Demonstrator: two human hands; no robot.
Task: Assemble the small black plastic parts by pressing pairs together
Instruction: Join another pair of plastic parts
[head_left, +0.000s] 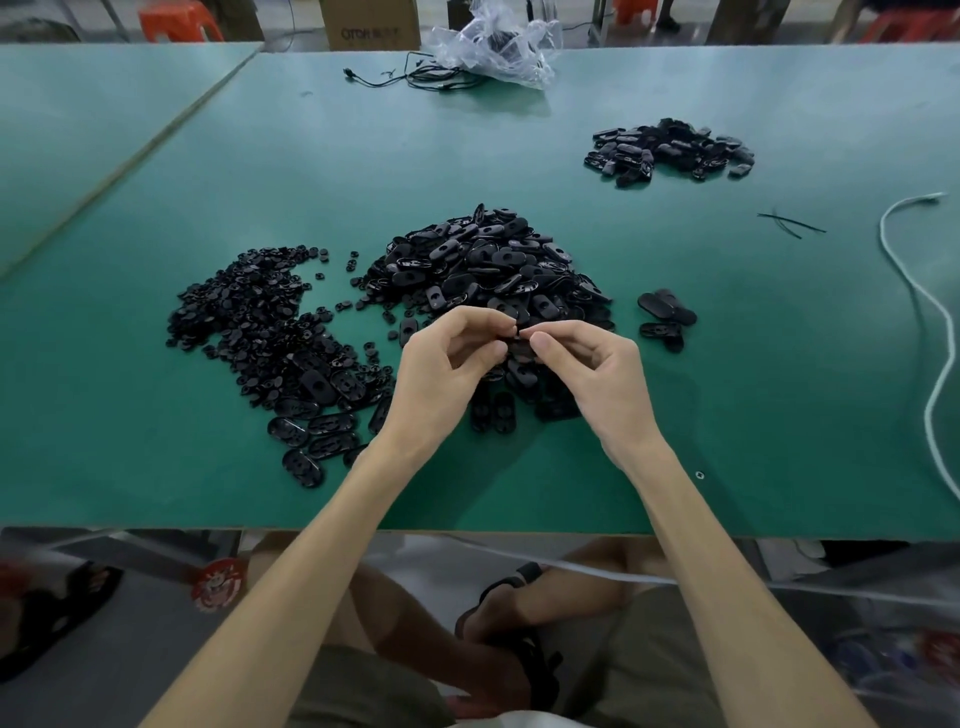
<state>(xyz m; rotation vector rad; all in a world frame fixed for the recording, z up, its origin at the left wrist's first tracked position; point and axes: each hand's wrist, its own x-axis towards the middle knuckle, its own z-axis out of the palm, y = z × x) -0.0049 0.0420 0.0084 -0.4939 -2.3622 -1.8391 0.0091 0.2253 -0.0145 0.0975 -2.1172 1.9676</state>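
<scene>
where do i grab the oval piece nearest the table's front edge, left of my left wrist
Pinch the oval piece across its narrow width, on its two long sides, coming from straight above. It lies flat on the table, so there is probably no edge to get under. Its near side faces bare mat, while other ovals crowd its far side.

Head-worn wide-angle view, forward and down, close over the green table.

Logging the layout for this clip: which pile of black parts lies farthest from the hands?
The small far-right pile, standing alone; the big middle pile and the left pile of smaller parts both lie much nearer.
</scene>
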